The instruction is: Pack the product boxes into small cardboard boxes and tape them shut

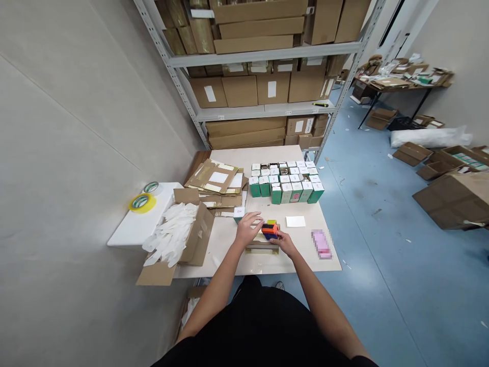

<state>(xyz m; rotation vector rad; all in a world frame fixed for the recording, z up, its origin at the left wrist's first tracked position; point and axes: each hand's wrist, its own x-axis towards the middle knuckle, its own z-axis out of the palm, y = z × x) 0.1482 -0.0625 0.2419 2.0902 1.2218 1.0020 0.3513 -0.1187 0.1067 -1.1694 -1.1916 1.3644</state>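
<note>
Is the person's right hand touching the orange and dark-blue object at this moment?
Touching. The head view shows the right hand closed against the lower right side of the orange and dark-blue object.

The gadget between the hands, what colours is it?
The gadget is mostly bright orange and dark blue, best seen in the head view.

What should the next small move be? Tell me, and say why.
Probably steady the orange-and-blue item with the left hand: the right hand holds one side, and the left fingers are close by the other.
</note>
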